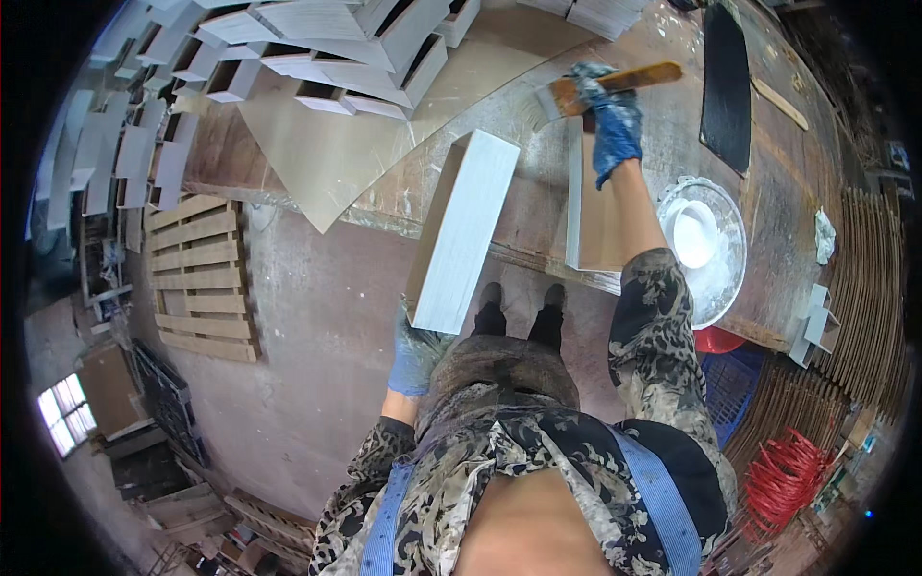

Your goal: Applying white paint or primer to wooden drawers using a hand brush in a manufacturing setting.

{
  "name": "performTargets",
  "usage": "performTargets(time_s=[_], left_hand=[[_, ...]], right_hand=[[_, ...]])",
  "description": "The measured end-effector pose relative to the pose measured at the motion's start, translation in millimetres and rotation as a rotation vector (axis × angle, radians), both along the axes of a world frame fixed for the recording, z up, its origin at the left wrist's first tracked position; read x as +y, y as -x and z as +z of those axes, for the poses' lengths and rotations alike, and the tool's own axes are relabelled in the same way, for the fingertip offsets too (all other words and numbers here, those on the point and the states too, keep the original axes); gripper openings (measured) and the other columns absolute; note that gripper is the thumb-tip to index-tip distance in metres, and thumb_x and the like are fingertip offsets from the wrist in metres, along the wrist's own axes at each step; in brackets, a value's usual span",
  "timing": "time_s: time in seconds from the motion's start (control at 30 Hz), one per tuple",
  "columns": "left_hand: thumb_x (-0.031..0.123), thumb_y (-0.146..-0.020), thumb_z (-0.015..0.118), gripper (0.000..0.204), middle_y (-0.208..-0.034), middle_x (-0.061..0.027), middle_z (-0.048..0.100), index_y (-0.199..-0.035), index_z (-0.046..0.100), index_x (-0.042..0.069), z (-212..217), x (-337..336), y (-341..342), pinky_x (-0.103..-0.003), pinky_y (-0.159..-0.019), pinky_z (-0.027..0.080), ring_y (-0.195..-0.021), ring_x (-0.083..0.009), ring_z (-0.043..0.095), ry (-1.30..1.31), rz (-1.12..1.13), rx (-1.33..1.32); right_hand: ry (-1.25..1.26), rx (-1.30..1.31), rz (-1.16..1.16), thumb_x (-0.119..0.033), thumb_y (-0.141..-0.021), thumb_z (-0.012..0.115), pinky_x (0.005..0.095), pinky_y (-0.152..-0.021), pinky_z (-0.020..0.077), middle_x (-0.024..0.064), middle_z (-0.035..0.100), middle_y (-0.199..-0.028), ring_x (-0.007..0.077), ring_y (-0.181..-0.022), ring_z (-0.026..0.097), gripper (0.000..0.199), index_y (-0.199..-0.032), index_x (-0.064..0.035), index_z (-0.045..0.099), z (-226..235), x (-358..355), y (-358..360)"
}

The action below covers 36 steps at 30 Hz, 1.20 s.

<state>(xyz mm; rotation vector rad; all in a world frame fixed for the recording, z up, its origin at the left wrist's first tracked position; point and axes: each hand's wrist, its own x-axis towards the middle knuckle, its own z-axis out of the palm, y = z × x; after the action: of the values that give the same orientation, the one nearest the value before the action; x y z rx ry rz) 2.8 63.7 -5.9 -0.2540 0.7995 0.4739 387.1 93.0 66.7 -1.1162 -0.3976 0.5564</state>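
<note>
My left hand [415, 353], in a blue glove, grips the near end of a long narrow box [469, 230] with a white-painted side facing up. The box is held tilted in front of the table's edge; the fingers under it are partly hidden. In my blue-gloved right hand [617, 125] is a wide paintbrush [651, 75], its wooden handle pointing right and its bristles left, over the table. A second box [574, 211] lies below my right wrist, brown inside with a white side. Right of that forearm stands a paint-smeared round basin [727, 274] with a white tub [693, 235] in it.
White boxes [384, 48] are stacked at the back on a brown sheet [307, 144], with more boxes [134, 168] at far left. A dark panel [725, 91] and a wooden stick [780, 104] lie at right. A pallet [202, 278] and blue crate [732, 384] stand lower.
</note>
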Motion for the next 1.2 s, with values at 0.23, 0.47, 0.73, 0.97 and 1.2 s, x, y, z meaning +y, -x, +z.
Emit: performTargets(time_s=[0.23,0.47,0.73,0.97,1.2], left_hand=[[0.023,-0.072,0.065,0.062,-0.117,-0.0107,0.048,-0.123,0.037,0.002,-21,3,27,-0.037,-0.095,0.04,-0.107,-0.0234,0.05,-0.485,-0.226,0.159],[0.013,-0.074,0.059,0.043,-0.106,-0.0051,0.051,-0.113,0.045,0.003,-57,7,76,-0.033,-0.09,0.04,-0.1,-0.0164,0.05,-0.673,-0.367,0.268],[0.019,-0.079,0.059,0.032,-0.095,-0.0052,0.057,-0.104,0.051,0.001,-20,12,31,-0.031,-0.08,0.046,-0.087,-0.0156,0.057,-0.671,-0.208,0.29],[0.029,-0.077,0.064,0.033,-0.088,-0.0002,0.058,-0.102,0.053,0.009,-11,14,12,-0.027,-0.068,0.047,-0.077,-0.0114,0.057,-0.663,-0.285,0.484],[0.028,-0.077,0.065,0.025,-0.077,0.0029,0.051,-0.09,0.054,0.011,-8,13,10,-0.026,-0.064,0.045,-0.068,-0.0088,0.052,-0.641,-0.256,0.509]], right_hand=[[0.034,0.147,0.046,-0.01,-0.078,0.062,0.0308,-0.083,0.0469,0.0093,0.057,-0.106,0.0182,-0.096,0.056,0.036,-0.111,-0.0003,0.051,21,-84,-11],[0.041,0.226,0.095,-0.012,-0.085,0.054,0.0335,-0.085,0.0471,0.0137,0.053,-0.113,0.0222,-0.101,0.054,0.037,-0.119,-0.0009,0.045,38,-124,3],[0.132,0.181,0.163,-0.017,-0.085,0.056,0.0236,-0.061,0.0543,0.0144,0.056,-0.11,0.0166,-0.089,0.06,0.033,-0.115,-0.0052,0.049,25,-126,38],[-0.018,0.043,-0.004,-0.005,-0.074,0.067,0.028,-0.069,0.0528,0.0062,0.059,-0.098,0.0148,-0.083,0.059,0.025,-0.096,-0.0075,0.054,-20,-73,72],[0.372,-0.301,0.032,-0.005,-0.076,0.065,0.0292,-0.083,0.0446,0.0028,0.057,-0.092,0.0148,-0.093,0.054,0.02,-0.089,-0.008,0.05,-43,-72,98]])
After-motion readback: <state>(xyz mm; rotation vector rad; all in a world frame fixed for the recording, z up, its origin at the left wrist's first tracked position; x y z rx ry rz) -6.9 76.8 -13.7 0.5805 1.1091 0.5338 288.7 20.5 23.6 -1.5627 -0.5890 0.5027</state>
